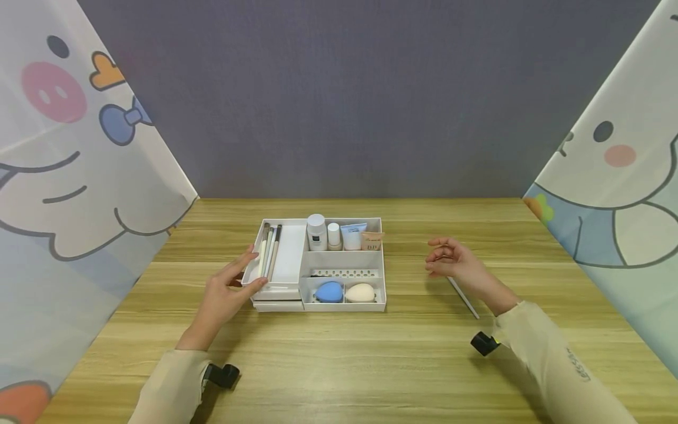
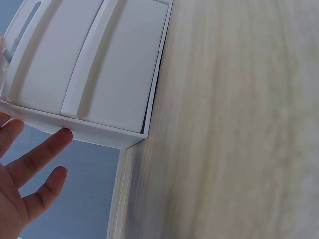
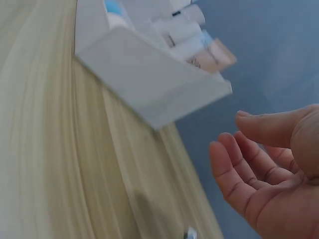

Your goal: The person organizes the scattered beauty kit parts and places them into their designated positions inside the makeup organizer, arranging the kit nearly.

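A white cosmetics organizer [image 1: 290, 250] stands on the wooden table. My left hand [image 1: 225, 291] rests at its left side, thumb by the front corner and fingers along the side wall; in the left wrist view the fingertips [image 2: 62, 137] touch the wall below two drawer fronts [image 2: 117, 64]. Several makeup brushes [image 1: 273, 253] lie in the left top compartment. My right hand [image 1: 458, 265] hovers to the right of the organizer, fingers loosely bent, holding nothing. Under it, a thin white stick [image 1: 465, 299] lies on the table, partly hidden by the hand.
The organizer's back row holds a white bottle [image 1: 317, 234], a smaller white-capped bottle [image 1: 333, 237], a blue-and-white tube [image 1: 354, 237] and a peach packet [image 1: 372, 241]. A blue makeup sponge [image 1: 329, 292] and a cream sponge [image 1: 360, 293] fill the front cells. A grey partition [image 1: 360, 100] rises behind the table.
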### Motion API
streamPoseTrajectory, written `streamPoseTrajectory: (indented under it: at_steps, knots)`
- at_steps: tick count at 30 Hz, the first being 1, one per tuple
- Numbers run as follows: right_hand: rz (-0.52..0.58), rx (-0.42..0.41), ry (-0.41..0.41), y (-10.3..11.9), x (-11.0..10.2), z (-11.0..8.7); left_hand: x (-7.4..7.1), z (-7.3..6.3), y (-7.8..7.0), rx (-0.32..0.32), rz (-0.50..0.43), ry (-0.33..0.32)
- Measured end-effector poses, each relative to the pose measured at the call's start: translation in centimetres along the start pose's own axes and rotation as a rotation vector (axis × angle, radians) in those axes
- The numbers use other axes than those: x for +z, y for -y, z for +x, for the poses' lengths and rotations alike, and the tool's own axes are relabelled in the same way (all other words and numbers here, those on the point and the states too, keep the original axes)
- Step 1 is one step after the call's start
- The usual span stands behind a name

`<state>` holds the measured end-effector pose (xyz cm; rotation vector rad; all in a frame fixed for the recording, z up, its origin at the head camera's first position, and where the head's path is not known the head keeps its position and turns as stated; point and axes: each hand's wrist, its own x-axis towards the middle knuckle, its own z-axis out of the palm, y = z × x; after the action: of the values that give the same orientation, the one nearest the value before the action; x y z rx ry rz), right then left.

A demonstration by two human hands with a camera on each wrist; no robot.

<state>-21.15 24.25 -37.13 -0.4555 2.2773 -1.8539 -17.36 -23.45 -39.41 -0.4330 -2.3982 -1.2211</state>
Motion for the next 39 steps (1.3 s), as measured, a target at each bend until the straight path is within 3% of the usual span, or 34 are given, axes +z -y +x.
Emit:
streamPoseTrajectory:
  at_steps: [7,17,24,32,39]
  knots:
    - [-0.118,0.022,-0.013,-1.7,-2.3,-0.6,0.0,-0.1,0.0,-0.009,0.013,-0.003]
    - [-0.276,0.168,0.025,-2.5,-4.0,-0.9,0.0,0.0,-0.1,-0.006,0.031,0.002]
    - [-0.325,0.304,0.078,-2.4,-4.2,-1.0,0.0,0.0,-0.1,-0.011,0.032,-0.004]
    - [-0.529,0.333,0.096,-2.2,-3.6,-0.3,-0.1,0.0,-0.2,-0.023,0.018,0.005]
    - [-0.543,0.377,0.127,-1.4,-3.3,-0.2,0.1,0.0,0.0,0.024,0.015,-0.018]
